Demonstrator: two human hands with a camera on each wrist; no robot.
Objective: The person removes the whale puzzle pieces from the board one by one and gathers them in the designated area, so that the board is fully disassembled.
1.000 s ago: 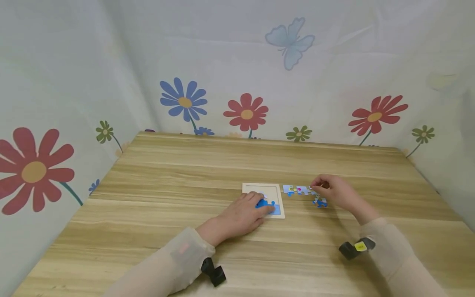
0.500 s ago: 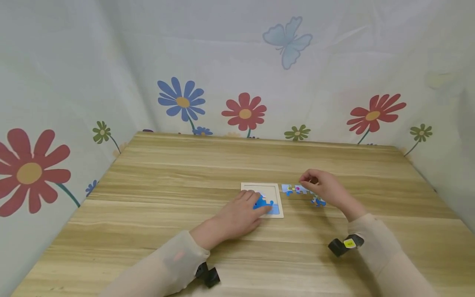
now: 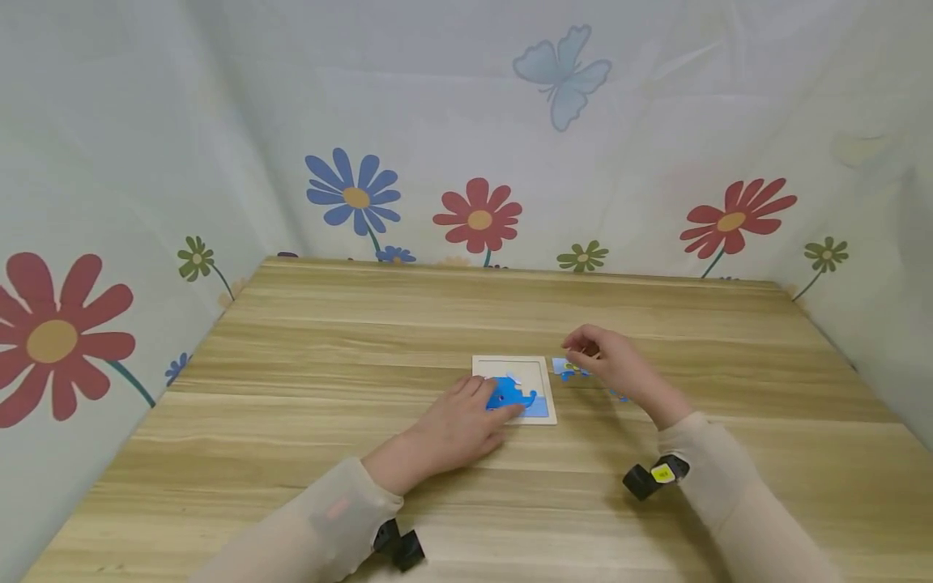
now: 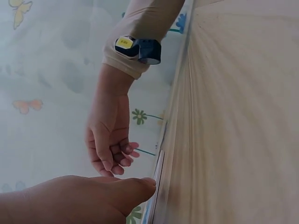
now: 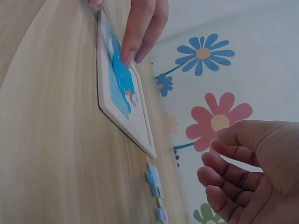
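My left hand (image 3: 455, 425) rests its fingers on the lower left part of a small square jigsaw board (image 3: 551, 385) with a pale wooden rim. Joined pieces showing a blue animal (image 3: 510, 394) fill the board's lower part; my fingers cover some of them. My right hand (image 3: 618, 364) hovers right of the board, above loose jigsaw pieces (image 3: 560, 367). Its fingers are loosely curled, and in the right wrist view I see nothing between thumb and fingertips. Most loose pieces are hidden beneath this hand in the head view; a blue bit (image 3: 620, 397) peeks out.
The wooden table (image 3: 350, 340) extends around the board on every side. A white cloth (image 3: 408, 89) printed with flowers and a butterfly hangs behind and beside it. Each wrist carries a black camera, such as the right camera (image 3: 654, 476).
My right hand has moved left along the loose pieces, toward the board. My left hand has slid slightly left, uncovering more of the blue animal.
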